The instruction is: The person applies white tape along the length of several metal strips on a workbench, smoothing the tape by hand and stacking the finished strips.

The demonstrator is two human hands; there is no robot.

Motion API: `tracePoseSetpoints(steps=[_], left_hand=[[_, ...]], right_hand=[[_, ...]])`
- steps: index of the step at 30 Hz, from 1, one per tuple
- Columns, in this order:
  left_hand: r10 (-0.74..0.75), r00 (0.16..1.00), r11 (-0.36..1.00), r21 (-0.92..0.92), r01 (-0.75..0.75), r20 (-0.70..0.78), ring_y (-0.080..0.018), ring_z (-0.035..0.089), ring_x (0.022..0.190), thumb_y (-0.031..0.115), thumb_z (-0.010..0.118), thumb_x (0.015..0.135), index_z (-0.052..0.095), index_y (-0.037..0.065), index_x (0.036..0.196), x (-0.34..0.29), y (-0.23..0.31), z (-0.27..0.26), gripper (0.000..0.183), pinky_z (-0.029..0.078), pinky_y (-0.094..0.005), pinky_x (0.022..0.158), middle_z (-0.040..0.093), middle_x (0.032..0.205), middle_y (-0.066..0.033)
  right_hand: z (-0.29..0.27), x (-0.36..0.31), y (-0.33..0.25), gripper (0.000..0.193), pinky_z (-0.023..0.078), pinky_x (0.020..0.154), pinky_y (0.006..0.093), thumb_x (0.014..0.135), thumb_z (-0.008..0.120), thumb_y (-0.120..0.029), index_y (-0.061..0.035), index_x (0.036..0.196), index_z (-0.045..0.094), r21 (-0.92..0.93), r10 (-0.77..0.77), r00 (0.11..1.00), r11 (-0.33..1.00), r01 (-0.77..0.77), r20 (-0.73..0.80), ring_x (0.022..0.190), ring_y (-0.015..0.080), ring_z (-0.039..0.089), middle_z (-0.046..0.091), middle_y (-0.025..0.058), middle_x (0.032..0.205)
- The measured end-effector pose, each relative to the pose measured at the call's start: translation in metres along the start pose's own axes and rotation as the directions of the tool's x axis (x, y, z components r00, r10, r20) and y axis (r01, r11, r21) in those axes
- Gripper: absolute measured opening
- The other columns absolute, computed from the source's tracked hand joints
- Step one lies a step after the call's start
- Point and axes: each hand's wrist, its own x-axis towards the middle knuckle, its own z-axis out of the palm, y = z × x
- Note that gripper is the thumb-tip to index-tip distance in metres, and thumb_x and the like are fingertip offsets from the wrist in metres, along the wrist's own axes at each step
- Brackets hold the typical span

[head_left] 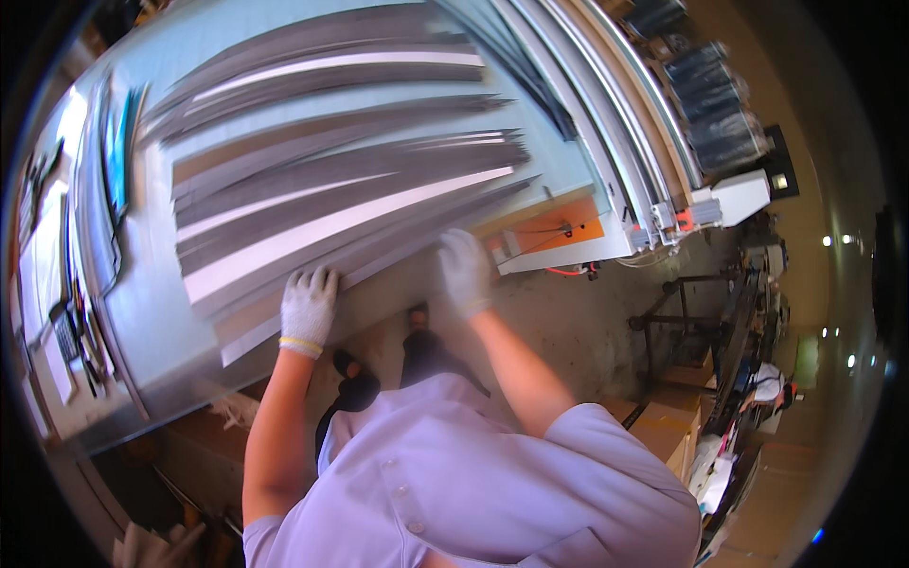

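Long dark grey and whitish flat strips (355, 225) lie side by side across the light blue table (156, 327); their material I cannot make out. My left hand (309, 308), in a white knit glove with a yellow cuff edge, is closed on the near edge of the nearest grey strip (256, 333). Its fingers lie over the top, and the thumb is hidden. My right hand (466, 270), gloved too, is beside this strip's right end. It is smeared by motion, so whether it touches the strip cannot be told.
Long metal rails and rollers (606, 104) run along the table's right side, with an orange panel (559, 232) at their near end. Several dark wrapped rolls (720, 104) are beyond. Tools (80, 346) and strips lie at the left. Cardboard boxes (668, 417) stand on the floor at right.
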Motion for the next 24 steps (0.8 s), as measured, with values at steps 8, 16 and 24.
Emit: tracePoseSetpoints(steps=[8, 16, 24], left_hand=[[-0.082, 0.931, 0.986, 0.105, 0.127, -0.356, -0.0323, 0.067, 0.112, 0.007, 0.062, 0.09, 0.071, 0.012, 0.122, 0.054, -0.021, -0.098, 0.034, 0.049, -0.0476, 0.106, 0.072, 0.119, -0.0095], [0.009, 0.935, 0.922, 0.364, 0.129, -0.354, -0.0333, 0.062, 0.124, 0.011, 0.055, 0.097, 0.065, 0.014, 0.132, 0.19, -0.101, -0.06, 0.037, 0.045, -0.0472, 0.111, 0.066, 0.135, -0.0098], [-0.216, 0.964, 0.954, 0.175, 0.242, -0.155, -0.0335, 0.05, 0.137, 0.018, 0.071, 0.089, 0.05, 0.016, 0.149, 0.227, -0.036, 0.022, 0.064, 0.04, -0.0506, 0.115, 0.053, 0.15, -0.0115]], right_hand=[[-0.068, 0.055, 0.21, 0.021, 0.05, 0.095, 0.0455, 0.087, 0.073, -0.012, -0.0057, 0.107, 0.072, -0.146, 0.432, 0.855, 0.862, -0.485, -0.286, 0.106, 0.0352, 0.063, 0.066, 0.0166, 0.11], [-0.068, 0.097, 0.291, 0.023, 0.051, 0.085, 0.0452, 0.077, 0.082, -0.011, -0.0063, 0.096, 0.071, -0.254, 0.44, 0.888, 0.851, -0.459, -0.133, 0.091, 0.0345, 0.063, 0.066, 0.0144, 0.1], [-0.088, 0.028, 0.334, 0.03, 0.052, 0.085, 0.0393, 0.082, 0.076, 0.0, -0.0014, 0.109, 0.062, 0.337, 0.837, 0.493, 0.547, -0.766, -0.237, 0.092, 0.0282, 0.063, 0.06, 0.014, 0.094]])
